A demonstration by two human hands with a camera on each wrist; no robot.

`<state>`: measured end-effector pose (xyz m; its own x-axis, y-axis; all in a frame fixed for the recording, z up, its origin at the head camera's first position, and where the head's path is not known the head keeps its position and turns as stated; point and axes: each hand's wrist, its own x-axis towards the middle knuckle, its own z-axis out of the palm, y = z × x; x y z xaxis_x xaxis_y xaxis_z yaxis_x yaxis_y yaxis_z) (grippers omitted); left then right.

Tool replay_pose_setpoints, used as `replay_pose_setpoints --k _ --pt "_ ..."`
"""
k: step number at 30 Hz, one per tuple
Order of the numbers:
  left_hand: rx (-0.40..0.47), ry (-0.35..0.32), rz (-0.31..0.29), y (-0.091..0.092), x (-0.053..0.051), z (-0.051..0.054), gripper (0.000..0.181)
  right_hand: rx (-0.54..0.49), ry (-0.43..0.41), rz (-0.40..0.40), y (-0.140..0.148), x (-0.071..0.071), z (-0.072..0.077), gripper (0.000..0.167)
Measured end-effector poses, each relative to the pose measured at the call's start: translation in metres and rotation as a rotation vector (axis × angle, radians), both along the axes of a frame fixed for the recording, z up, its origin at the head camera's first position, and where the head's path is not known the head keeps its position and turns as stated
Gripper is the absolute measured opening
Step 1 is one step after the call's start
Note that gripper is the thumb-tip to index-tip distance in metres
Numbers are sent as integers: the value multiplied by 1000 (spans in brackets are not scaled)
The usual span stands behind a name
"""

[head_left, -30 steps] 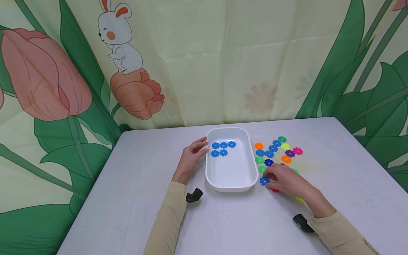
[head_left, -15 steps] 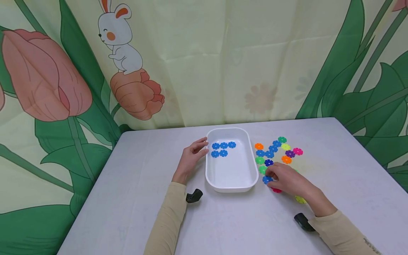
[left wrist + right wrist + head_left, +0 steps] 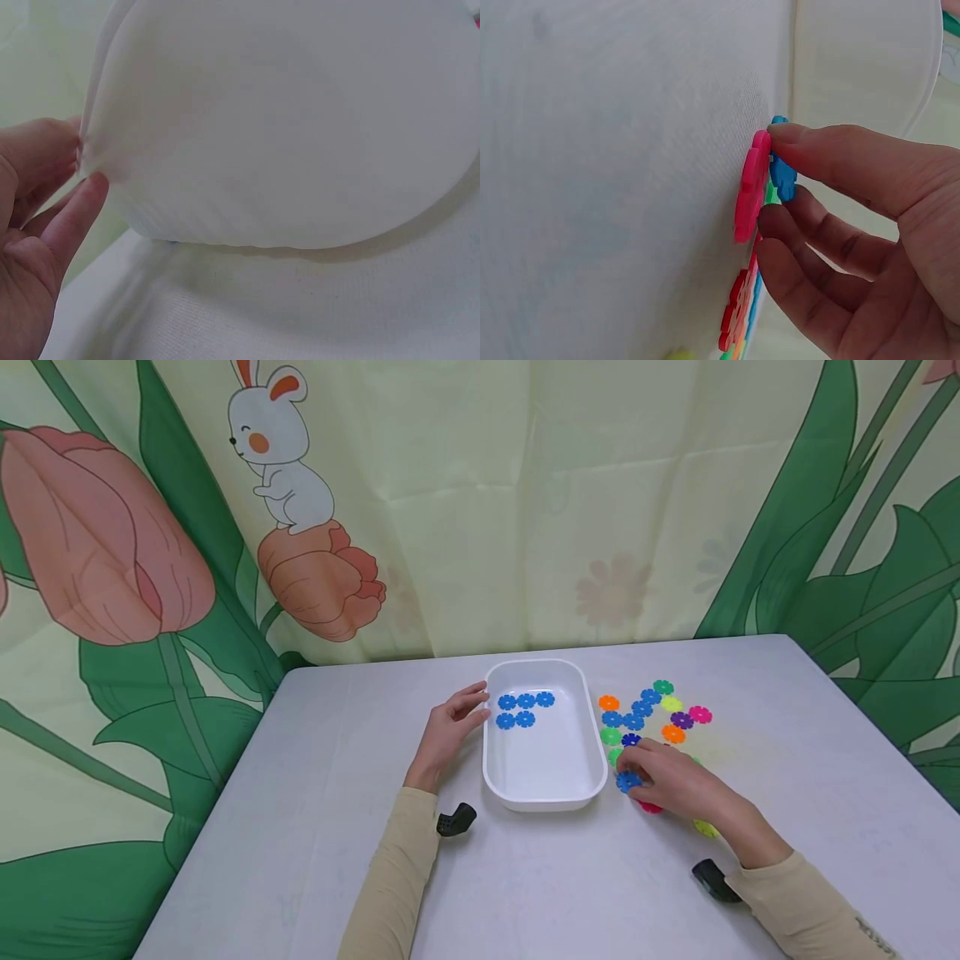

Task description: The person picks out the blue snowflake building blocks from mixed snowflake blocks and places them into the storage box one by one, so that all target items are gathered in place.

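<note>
A white rectangular tray [image 3: 546, 777] stands on the table, with several blue flower-shaped plastic pieces [image 3: 527, 701] inside near its far left. At its left rim is my left hand [image 3: 450, 727]; in the left wrist view, thumb and fingers hold the tray edge. To the right of the tray, my right hand [image 3: 671, 777] pinches a blue flower-shaped piece [image 3: 783, 172] between thumb and index finger, low over the table. A pink flower piece [image 3: 750, 191] lies right beside it in the right wrist view. My right hand partly covers some pieces.
Several loose flower pieces in blue, green, orange, purple and pink lie right of the tray, such as an orange one [image 3: 673, 734] and a yellow one [image 3: 706, 828]. The white-covered table [image 3: 540, 893] ends at a printed curtain [image 3: 480, 510].
My right hand and the blue flower piece have shifted slightly right and toward the far side of the table. The left hand and the tray stay in place.
</note>
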<state>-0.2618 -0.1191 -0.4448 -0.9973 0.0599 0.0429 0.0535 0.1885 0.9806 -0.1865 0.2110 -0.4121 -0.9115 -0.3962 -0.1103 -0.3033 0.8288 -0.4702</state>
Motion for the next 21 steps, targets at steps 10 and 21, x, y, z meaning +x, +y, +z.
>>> replay_pose_setpoints --k 10,21 --pt "2 8 -5 0 -2 -2 34 -6 8 27 1 -1 1 35" --pt "4 12 -10 -1 -1 -3 33 27 -1 16 1 0 2 35"
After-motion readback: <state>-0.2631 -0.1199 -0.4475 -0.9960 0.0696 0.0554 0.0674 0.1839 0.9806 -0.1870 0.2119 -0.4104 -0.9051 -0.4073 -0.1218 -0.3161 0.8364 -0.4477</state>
